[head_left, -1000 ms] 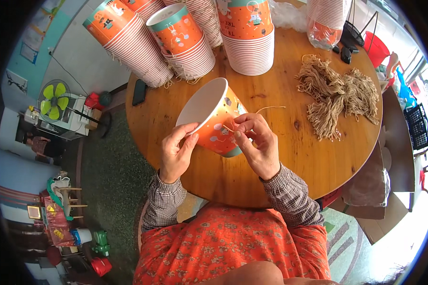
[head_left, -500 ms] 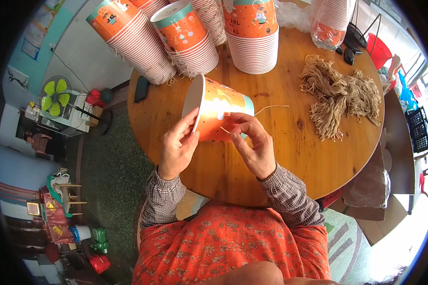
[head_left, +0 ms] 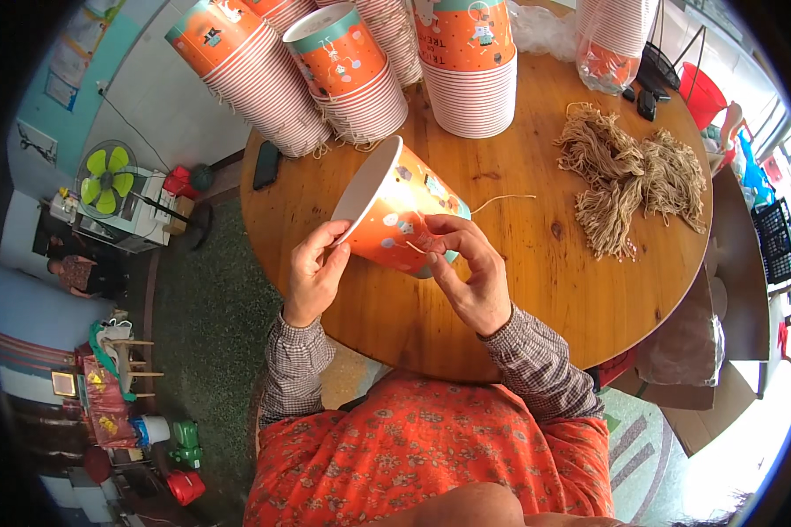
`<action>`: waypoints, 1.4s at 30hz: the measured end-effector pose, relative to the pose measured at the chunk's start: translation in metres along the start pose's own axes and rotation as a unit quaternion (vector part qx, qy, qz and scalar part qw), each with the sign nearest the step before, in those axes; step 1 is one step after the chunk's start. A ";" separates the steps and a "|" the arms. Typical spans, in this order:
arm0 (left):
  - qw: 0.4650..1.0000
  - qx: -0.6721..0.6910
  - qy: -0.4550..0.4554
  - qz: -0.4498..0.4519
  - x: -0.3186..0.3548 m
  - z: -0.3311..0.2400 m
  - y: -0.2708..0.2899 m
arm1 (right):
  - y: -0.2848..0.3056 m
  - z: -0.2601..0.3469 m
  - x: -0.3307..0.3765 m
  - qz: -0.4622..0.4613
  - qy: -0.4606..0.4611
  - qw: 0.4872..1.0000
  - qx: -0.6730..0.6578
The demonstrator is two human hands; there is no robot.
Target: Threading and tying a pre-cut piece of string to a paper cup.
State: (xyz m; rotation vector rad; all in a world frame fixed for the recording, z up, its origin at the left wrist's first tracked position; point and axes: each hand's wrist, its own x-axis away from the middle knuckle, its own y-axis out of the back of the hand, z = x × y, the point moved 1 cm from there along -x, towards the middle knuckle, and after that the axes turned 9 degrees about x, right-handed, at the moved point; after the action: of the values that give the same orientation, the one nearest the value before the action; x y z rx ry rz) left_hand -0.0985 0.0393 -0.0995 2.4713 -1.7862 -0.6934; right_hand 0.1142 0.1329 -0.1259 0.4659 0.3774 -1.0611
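An orange paper bucket (head_left: pixel 395 206) with a teal band at its base and a white inside lies tilted above the table, its mouth facing left and up. My left hand (head_left: pixel 312 279) is closed on the near part of its rim, thumb and fingers pinching the edge. Against the bucket's side, my right hand (head_left: pixel 473 277) pinches a thin beige cord (head_left: pixel 416 248), whose short end pokes out left of the fingertips. Beyond the base a longer stretch of cord (head_left: pixel 508 198) trails over the wood. Whether both stretches are one piece is hidden by the bucket and my fingers.
Stacks of nested buckets (head_left: pixel 468 101) stand along the far side of the round wooden table (head_left: pixel 536 299). Bundles of beige cords (head_left: pixel 633 176) lie at the right. A dark phone (head_left: pixel 266 165) rests by the left edge. A green-bladed fan (head_left: pixel 105 180) stands beyond on the left.
The bucket has turned, with its mouth tipping further upward and its printed side rolling round. My left hand has shifted slightly left and down along the rim; my right hand stays nearly in place.
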 end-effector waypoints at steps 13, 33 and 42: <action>0.999 0.030 -0.001 0.040 -0.021 -0.032 -0.021 | -0.005 -0.008 -0.001 0.004 0.001 1.000 -0.009; 0.987 -0.141 -0.073 -0.005 -0.030 0.002 -0.024 | -0.005 -0.045 0.009 -0.011 -0.146 0.972 -0.185; 1.000 0.003 -0.002 -0.010 -0.026 -0.007 -0.001 | -0.002 -0.017 0.012 0.043 -0.054 0.993 -0.094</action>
State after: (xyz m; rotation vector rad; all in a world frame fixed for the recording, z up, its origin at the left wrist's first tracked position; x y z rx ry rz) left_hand -0.1017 0.0612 -0.0850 2.4980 -1.7699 -0.6948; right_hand 0.1162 0.1319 -0.1472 0.2526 0.3543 -0.9518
